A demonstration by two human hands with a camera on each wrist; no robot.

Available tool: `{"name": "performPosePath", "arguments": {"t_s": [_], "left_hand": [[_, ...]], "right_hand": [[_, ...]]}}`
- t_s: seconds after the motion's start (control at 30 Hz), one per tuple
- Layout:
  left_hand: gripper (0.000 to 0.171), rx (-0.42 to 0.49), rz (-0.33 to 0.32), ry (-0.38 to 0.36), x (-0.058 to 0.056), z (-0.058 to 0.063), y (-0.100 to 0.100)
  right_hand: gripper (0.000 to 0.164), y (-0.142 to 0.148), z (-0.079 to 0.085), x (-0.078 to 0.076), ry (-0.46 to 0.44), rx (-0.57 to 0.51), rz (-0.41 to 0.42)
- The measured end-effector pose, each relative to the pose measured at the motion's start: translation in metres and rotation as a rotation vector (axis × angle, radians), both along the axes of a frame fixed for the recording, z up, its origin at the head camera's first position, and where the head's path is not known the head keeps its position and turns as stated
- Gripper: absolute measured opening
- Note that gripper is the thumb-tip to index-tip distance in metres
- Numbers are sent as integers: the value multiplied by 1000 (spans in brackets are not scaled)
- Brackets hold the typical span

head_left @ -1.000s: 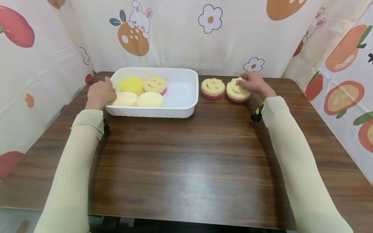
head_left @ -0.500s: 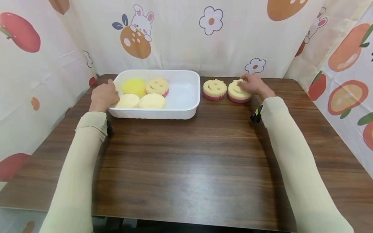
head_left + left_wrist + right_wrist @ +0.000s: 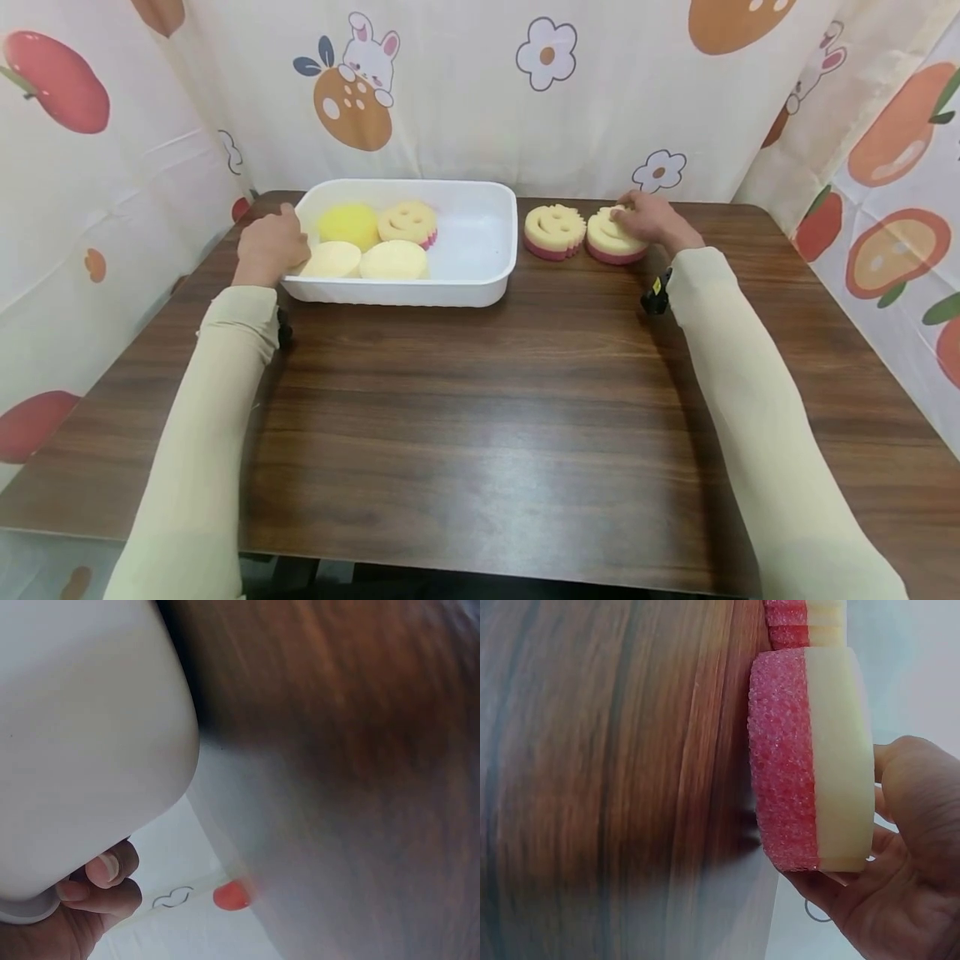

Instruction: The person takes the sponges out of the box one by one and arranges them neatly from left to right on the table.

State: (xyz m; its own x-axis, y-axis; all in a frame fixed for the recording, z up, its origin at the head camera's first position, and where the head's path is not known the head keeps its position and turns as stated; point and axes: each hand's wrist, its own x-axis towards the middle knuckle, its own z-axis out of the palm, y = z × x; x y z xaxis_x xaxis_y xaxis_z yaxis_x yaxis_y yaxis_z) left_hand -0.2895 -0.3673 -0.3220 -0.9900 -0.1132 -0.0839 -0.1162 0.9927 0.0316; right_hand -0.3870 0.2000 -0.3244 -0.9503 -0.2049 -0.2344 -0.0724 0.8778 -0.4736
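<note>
At the left end of a white plastic tray point(image 3: 476, 242), my left hand point(image 3: 272, 247) grips the rim, with fingers curled under its edge in the left wrist view. My right hand point(image 3: 656, 221) holds a round smiley sponge point(image 3: 611, 239), cream on top and pink below, at the table's far right. The right wrist view shows fingers around the near end of this sponge point(image 3: 817, 761), its pink side facing the table. Beside it sits a matching smiley sponge point(image 3: 553, 233). Inside the tray lie a bright yellow sponge point(image 3: 348, 226), a smiley sponge point(image 3: 407, 222) and two pale round sponges point(image 3: 394, 260).
The brown wooden table point(image 3: 480, 417) stretches in front of the tray toward the person. A fruit-and-rabbit printed curtain point(image 3: 465, 100) hangs right behind the table's back edge and along both sides.
The head view has shifted slightly, so the scene sits a little lower and to the right. Both hands keep their places on the tray rim and the sponge.
</note>
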Motion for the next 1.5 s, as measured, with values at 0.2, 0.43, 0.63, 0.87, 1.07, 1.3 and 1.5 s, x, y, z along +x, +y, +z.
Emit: {"name": "performPosePath", "arguments": {"t_s": [0.2, 0.43, 0.63, 0.87, 1.07, 1.3, 1.5], "left_hand": [[64, -4, 1, 7, 0, 3, 1], [67, 1, 17, -13, 2, 4, 2], [67, 7, 27, -29, 5, 5, 2], [67, 7, 21, -5, 6, 6, 2], [69, 0, 15, -14, 4, 5, 4], [70, -6, 17, -23, 2, 4, 2], [70, -2, 24, -14, 2, 3, 0]], "right_hand": [[63, -1, -1, -2, 17, 3, -11], [61, -2, -6, 1, 47, 13, -13], [62, -3, -7, 3, 42, 4, -14], [64, -2, -3, 1, -4, -5, -21], [64, 0, -3, 3, -17, -39, -32], [66, 1, -7, 7, -14, -72, -13], [65, -5, -4, 5, 49, -65, -1]]}}
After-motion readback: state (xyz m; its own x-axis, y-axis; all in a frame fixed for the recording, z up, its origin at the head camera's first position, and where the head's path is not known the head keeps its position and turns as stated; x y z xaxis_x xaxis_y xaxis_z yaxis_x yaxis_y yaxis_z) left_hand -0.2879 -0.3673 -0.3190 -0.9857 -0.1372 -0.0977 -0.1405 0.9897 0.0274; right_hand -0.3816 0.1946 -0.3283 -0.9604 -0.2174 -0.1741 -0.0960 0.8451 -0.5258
